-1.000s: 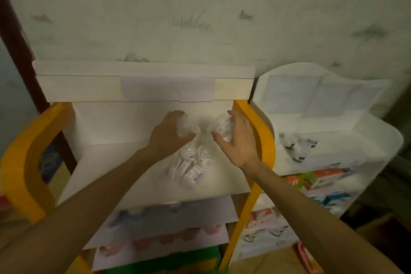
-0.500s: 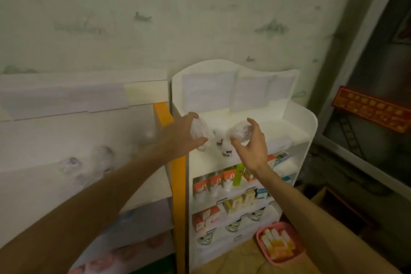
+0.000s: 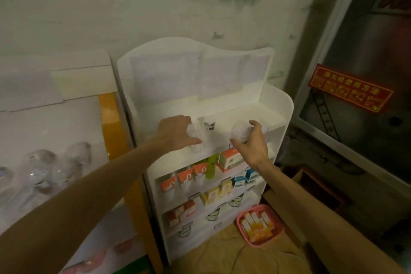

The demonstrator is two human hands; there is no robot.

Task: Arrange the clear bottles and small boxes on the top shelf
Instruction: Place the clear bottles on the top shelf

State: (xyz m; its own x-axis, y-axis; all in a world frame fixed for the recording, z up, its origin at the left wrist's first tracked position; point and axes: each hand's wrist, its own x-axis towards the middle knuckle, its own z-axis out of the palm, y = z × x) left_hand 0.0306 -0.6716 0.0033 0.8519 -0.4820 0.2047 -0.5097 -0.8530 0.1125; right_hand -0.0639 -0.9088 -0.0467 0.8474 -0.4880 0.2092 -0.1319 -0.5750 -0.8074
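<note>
My left hand [image 3: 175, 134] grips a clear bottle [image 3: 195, 138] and holds it at the front left of the white rack's top shelf [image 3: 255, 115]. My right hand [image 3: 251, 144] holds a second clear bottle [image 3: 239, 132] just above the shelf's front edge, further right. A small white bottle with a dark label [image 3: 209, 123] stands upright on the top shelf between my hands. Whether the left bottle touches the shelf is unclear.
Lower shelves of the white rack [image 3: 287, 104] carry small orange, yellow and blue boxes [image 3: 230, 159]. Several more clear bottles [image 3: 55, 162] lie on the orange-framed rack at left. A pink basket [image 3: 259, 226] of boxes sits on the floor. A metal door stands at right.
Both hands carried a clear bottle each from the left orange-framed rack rightward to the white rack. They have since spread apart and lowered toward its top shelf.
</note>
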